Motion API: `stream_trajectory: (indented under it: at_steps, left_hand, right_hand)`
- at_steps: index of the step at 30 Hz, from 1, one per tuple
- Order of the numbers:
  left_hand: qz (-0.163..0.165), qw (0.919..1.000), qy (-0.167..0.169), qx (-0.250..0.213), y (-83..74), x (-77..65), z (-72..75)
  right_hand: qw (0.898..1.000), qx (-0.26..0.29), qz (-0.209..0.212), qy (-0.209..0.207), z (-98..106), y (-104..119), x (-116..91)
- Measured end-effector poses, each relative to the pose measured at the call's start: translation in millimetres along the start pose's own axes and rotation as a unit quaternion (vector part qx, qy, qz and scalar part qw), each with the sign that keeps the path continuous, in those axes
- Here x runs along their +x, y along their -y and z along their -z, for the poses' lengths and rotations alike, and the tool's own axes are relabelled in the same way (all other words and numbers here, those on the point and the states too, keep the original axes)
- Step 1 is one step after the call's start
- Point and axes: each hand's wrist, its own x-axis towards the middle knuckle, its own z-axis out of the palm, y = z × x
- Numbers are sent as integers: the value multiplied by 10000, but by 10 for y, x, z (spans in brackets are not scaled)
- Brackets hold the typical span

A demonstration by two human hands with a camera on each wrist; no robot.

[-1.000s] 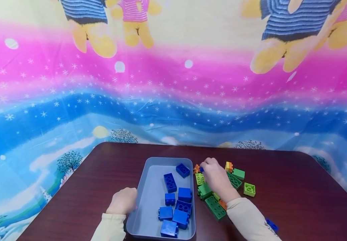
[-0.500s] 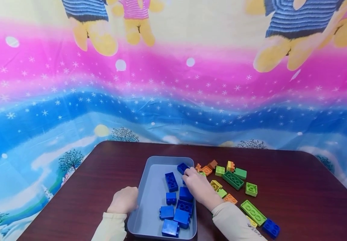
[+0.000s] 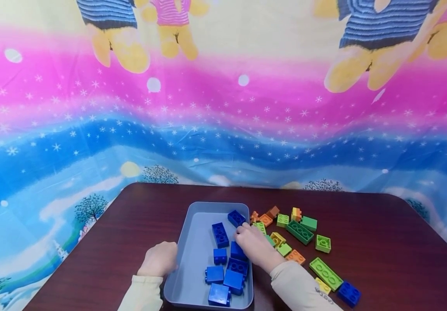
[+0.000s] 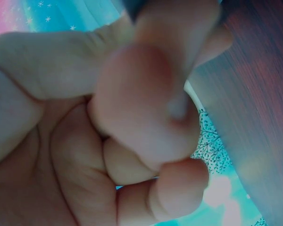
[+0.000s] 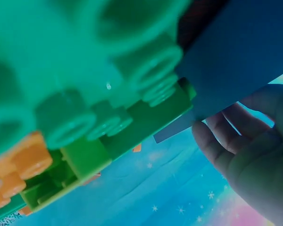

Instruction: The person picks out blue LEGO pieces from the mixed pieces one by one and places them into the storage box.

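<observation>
Blue toy building bricks (image 3: 220, 234) lie in a grey-blue tray (image 3: 195, 242). At its left rim, my left hand (image 3: 158, 259) has its fingers curled; in the left wrist view the thumb and forefinger pinch at a dark edge, which fits the tray's rim. My right hand (image 3: 256, 244) reaches over the right rim, its fingertips down inside near a blue brick (image 3: 237, 249). From the right wrist, the tray wall (image 5: 245, 52) hides those fingertips, so whether they hold a brick does not show. A large green brick (image 5: 85, 70) fills that view's near side.
Right of the tray lie mixed bricks: a dark green one (image 3: 300, 232), an orange one (image 3: 296, 257), a long lime one (image 3: 326, 274). One blue brick (image 3: 349, 294) sits near the front right. A printed cloth (image 3: 223, 108) hangs behind the dark table (image 3: 142, 216).
My right hand has moved left from the mixed bricks, where it held a blue brick, to over the tray, then slightly lower. The left hand stays at the rim.
</observation>
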Motion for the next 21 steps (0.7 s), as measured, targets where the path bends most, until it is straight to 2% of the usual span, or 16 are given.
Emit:
stream_trajectory:
  at_steps: [7, 12, 16, 21]
  left_hand:
    - [-39, 10000, 65, -20, -31, -5, 8]
    - [-63, 9999, 134, -83, -49, -16, 25]
    - [-19, 9998, 185, -99, -43, -19, 25]
    - [40, 9996, 204, -173, -21, -30, 20]
  right_hand:
    - [9990, 408, 119, 139, 50, -40, -91]
    - [9980, 612, 12, -144, 148, -151, -240]
    - [9974, 570, -165, -403, 226, -252, -399]
    - [9955, 412, -155, -839, 302, -327, -559]
